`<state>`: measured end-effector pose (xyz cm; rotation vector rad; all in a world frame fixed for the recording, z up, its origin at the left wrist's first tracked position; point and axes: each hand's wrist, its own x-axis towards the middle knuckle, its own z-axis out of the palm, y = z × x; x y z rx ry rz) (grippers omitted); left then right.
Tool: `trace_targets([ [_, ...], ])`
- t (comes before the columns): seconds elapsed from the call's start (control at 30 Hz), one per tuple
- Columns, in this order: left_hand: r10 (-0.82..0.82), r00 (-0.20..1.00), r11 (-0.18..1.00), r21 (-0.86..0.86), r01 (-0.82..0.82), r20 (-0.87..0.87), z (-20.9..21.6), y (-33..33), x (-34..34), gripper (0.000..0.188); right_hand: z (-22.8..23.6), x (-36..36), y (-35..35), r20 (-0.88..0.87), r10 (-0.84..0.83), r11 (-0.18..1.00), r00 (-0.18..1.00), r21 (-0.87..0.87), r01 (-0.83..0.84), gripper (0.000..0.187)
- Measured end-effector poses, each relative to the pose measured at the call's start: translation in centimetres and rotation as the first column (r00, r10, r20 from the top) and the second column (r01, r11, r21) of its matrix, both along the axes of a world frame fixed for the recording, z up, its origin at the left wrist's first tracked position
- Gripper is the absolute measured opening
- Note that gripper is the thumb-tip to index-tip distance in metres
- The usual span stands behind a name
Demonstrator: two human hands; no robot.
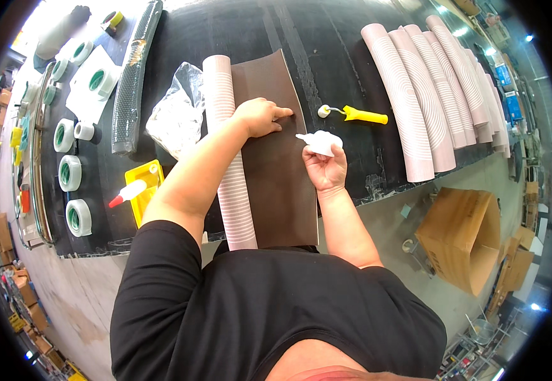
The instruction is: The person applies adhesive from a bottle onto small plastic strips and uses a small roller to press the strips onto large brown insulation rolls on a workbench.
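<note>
The person's two hands are over one sheet (282, 190), dark brown on its open face, which lies on the table (333, 44) straight in front of the body and reaches to its near edge. The left hand (262, 117) rests on the upper part of the sheet, loosely spread, index finger stretched toward the right edge. The right hand (325, 168), just beside that same edge, pinches one crumpled white cloth (322, 143) between thumb and fingers. The sheet's left side is wound into one pale striped roll (235, 203), crossed by the left forearm. Left of it lie one clear bag (177, 108) and, farther out, one long black roll (133, 82) in clear wrap. Nearer the body is one yellow tray (138, 209), with one white bottle (131, 190) lying over its left side, red tip outward. To the right of the cloth is one small paint roller (365, 115) with a yellow handle. At the table's right side, pale patterned rolls (403, 101) lie side by side, at least six; the farthest overlap too much to count. At the left side, three green-cored tapes (70, 173) stand in a line, a fourth (101, 81) sits on a white sheet, and the others beyond are too crowded to count. One open carton (444, 228) is on the floor at right.
</note>
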<state>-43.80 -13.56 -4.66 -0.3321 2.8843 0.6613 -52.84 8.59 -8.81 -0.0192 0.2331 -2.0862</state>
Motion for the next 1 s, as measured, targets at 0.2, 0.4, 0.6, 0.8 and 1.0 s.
trace_targets([
  [0.2, -0.080, 0.988, 0.995, 0.051, 0.088, -0.133, -0.5, 0.6, -0.6, 0.045, 1.9, -0.2, -0.6, 0.142, 0.051, 0.959, 0.989, 0.269, -0.088, 0.052],
  [0.4, -0.069, 0.989, 0.997, 0.017, 0.072, -0.131, -1.3, 0.4, -1.7, 0.039, 2.0, 0.7, -0.9, 0.029, 0.001, 0.937, 1.000, 0.349, -0.011, 0.023],
  [0.6, -0.040, 0.998, 0.998, 0.044, 0.042, -0.052, -0.2, 0.6, -1.7, 0.039, -0.3, 1.0, 0.2, -0.160, -0.036, 0.958, 0.987, 0.275, 0.079, 0.024],
  [0.8, -0.029, 0.998, 0.997, 0.067, 0.033, -0.059, -0.7, 0.4, -1.5, 0.040, 0.9, 1.9, -0.2, -0.818, 0.177, 0.829, 0.548, 0.423, 0.365, 0.028],
  [1.0, -0.045, 0.996, 0.996, 0.070, 0.051, -0.077, -0.8, 0.4, -1.8, 0.039, -0.8, 1.2, 0.4, -0.962, 0.110, 0.779, 0.250, 0.239, 0.579, 0.020],
])
